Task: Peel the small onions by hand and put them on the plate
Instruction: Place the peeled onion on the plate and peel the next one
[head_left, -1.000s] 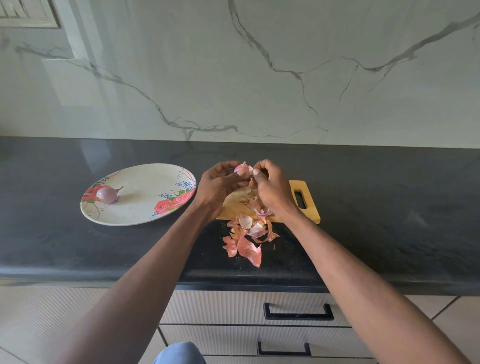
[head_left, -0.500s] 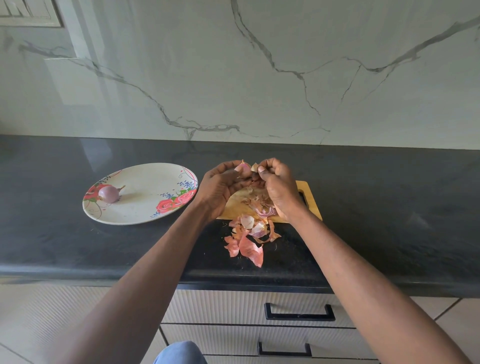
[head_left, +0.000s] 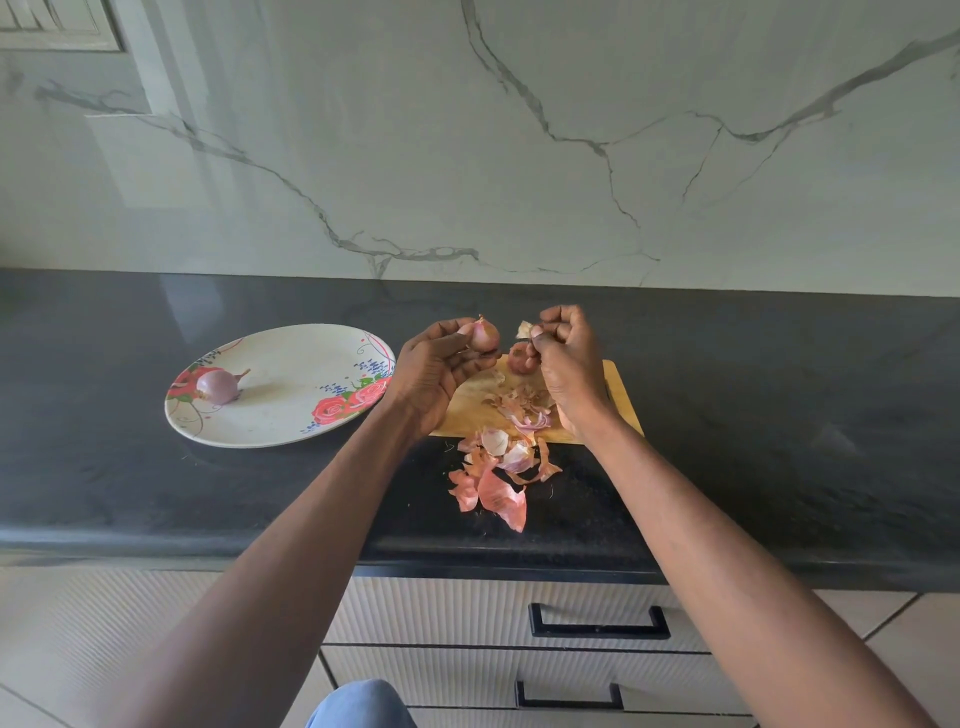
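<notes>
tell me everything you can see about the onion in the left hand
The small pinkish-purple onion is round with a pointed tip at the top. Its surface looks smooth and glossy, with a paler patch on its left side, so it appears mostly peeled. It is held upright above the far left corner of the light wooden cutting board, pinched between the thumb and fingers of the left hand. Nothing else touches it; the right hand is apart from it.

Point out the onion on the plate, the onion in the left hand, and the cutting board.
Onion on plate (head_left: 218, 385), head view, middle of bulb.
Onion in left hand (head_left: 484, 333), head view, exposed bulb side.
Cutting board (head_left: 618, 400), head view, bare right edge.
</notes>
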